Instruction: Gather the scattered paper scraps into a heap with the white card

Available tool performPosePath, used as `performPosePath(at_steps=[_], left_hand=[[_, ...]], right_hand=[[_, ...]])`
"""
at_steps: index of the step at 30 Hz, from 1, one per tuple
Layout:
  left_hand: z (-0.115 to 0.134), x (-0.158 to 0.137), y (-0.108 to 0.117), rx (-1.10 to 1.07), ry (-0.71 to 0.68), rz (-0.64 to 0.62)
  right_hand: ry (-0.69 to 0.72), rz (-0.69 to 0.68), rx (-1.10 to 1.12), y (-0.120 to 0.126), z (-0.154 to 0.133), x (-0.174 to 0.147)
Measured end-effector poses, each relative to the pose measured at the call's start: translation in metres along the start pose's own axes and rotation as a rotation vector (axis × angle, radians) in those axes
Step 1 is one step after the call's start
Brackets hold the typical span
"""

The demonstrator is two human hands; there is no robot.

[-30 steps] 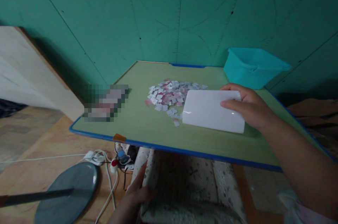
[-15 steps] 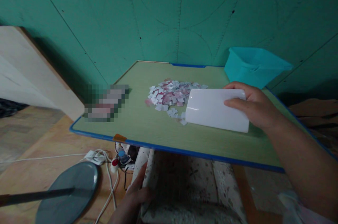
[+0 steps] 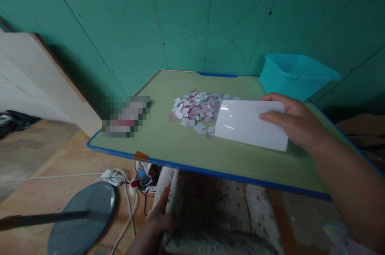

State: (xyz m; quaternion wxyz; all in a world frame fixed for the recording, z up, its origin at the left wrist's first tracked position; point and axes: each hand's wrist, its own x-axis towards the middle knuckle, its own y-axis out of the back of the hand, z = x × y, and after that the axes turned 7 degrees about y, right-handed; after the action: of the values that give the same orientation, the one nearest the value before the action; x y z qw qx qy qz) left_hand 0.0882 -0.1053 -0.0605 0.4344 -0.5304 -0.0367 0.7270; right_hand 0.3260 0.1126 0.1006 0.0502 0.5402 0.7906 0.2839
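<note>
My right hand [image 3: 288, 120] grips a glossy white plastic board [image 3: 252, 124] by its right end, thumb on top. The board is held over the right side of the table, its left edge beside a pile of small paper pieces [image 3: 197, 106], white and pink. A few loose pieces [image 3: 204, 128] lie at the pile's near edge, close to the board. Below the table's front edge, my left hand [image 3: 161, 219] is closed around the rim of a flower-patterned fabric cover [image 3: 173, 195]. Its fingertips are partly hidden.
The pale green tabletop [image 3: 168, 146] has a blue rim. A turquoise bin [image 3: 288, 82] stands at its back right corner, and a pixelated item [image 3: 128, 116] lies on the left. White cables [image 3: 129, 203] and a round grey base [image 3: 84, 219] are on the floor, left.
The whole view has shifted slightly. A loose paper piece by the board's near left corner has moved a little left. Both hands keep their grips.
</note>
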Motion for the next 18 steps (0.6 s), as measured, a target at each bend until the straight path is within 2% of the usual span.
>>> performPosePath(at_steps=[3,7,10,12,16,18], left_hand=[[0.000,-0.003,-0.004,-0.046,-0.005,0.014],[0.004,-0.012,-0.013,0.051,-0.045,-0.031],[0.008,-0.015,-0.018,0.125,-0.117,-0.012],[0.008,-0.014,-0.016,0.150,-0.138,0.004],[0.003,-0.007,-0.007,0.117,-0.049,0.053],[0.000,-0.003,-0.003,0.168,-0.084,0.086]], right_hand=[[0.000,-0.021,0.045,-0.003,-0.001,-0.001],[0.014,-0.069,0.077,-0.008,-0.002,-0.002],[0.015,-0.088,0.091,-0.009,-0.002,-0.001],[0.014,-0.085,0.094,-0.008,-0.002,-0.001],[-0.005,-0.112,0.120,-0.010,-0.002,-0.001],[-0.017,-0.135,0.140,-0.012,-0.001,-0.001]])
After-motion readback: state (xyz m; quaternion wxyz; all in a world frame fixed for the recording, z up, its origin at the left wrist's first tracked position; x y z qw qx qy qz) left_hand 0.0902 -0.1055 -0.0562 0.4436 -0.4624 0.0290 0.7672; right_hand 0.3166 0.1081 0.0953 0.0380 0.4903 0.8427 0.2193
